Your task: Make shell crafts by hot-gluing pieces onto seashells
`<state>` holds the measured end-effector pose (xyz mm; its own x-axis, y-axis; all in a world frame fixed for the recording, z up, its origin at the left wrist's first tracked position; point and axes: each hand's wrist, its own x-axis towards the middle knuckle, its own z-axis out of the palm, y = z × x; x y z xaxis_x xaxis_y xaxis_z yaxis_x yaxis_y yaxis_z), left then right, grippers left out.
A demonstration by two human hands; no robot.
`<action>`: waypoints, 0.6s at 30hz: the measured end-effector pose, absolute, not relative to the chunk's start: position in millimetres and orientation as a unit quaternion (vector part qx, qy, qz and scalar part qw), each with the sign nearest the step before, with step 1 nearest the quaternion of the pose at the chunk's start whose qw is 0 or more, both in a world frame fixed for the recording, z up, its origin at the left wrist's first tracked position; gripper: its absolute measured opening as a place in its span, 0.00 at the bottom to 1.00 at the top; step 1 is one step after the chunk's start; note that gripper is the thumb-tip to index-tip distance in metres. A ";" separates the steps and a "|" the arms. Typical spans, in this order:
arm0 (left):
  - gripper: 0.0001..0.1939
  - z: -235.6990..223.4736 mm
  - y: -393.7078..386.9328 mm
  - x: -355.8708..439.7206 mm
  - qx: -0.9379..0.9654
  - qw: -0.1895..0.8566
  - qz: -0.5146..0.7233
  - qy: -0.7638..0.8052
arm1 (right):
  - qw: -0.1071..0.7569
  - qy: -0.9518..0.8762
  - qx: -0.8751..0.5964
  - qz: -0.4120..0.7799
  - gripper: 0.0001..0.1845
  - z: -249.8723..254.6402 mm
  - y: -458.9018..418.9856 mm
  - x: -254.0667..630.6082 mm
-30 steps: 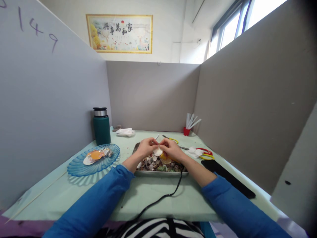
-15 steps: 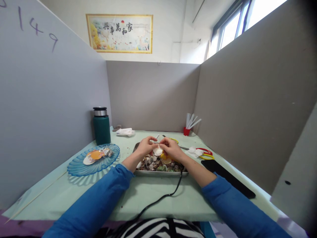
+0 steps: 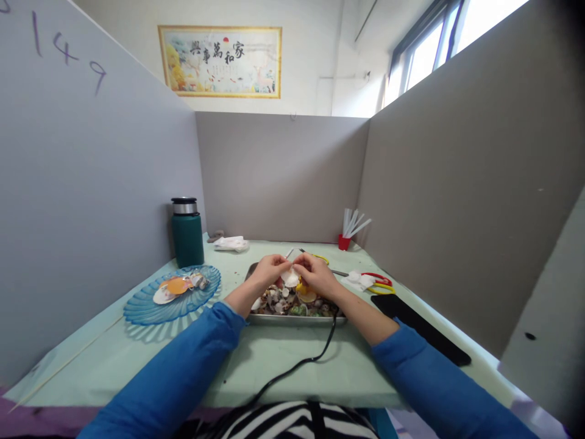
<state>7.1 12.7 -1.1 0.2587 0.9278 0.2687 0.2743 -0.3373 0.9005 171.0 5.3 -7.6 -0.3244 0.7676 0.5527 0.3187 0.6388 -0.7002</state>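
While the left hand (image 3: pixel 269 272) and the right hand (image 3: pixel 316 274) meet with fingertips nearly together, a small white fan-shaped shell (image 3: pixel 291 279) hangs pinched between them, grasped at its upper edge by the thumbs and fingers of both. Just below the fingers lies a shallow rectangular silver metal tray (image 3: pixel 292 321), heaped with small mixed brown, white and greenish shells (image 3: pixel 276 300). Close under the right fingers sits a bright yellow object (image 3: pixel 300 288), mostly hidden, and a thin black cable (image 3: pixel 311 361) runs from beneath that hand toward the person. Well to the left of the fingers, a scalloped translucent blue plate (image 3: pixel 139 308) bears a flat orange shell (image 3: pixel 178 285) among paler ones. Off to the fingers' right are crumpled white tissue (image 3: pixel 359 280) and scissors with red and yellow handles (image 3: pixel 384 289); beyond the fingers, farther right, stands a small red cup (image 3: pixel 344 243) holding white translucent sticks (image 3: pixel 351 224).
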 end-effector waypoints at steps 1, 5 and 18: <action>0.14 -1.4 13.3 7.4 0.696 0.378 0.430 0.434 | 0.467 -0.776 -0.348 0.243 0.07 -7.4 5.2 170.8; 0.12 -1.0 13.6 8.6 0.688 0.376 0.431 0.447 | 0.470 -0.776 -0.346 0.240 0.07 -7.7 6.2 171.1; 0.13 -3.9 16.8 5.9 0.705 0.349 0.424 0.449 | 0.466 -0.787 -0.365 0.176 0.09 -10.4 9.7 172.1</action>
<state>5.9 16.8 -3.9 0.2372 0.9287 0.2852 0.3374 -0.3540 0.8723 172.1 9.7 -10.4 -0.3000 0.7386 0.6036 0.4101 0.6712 -0.6175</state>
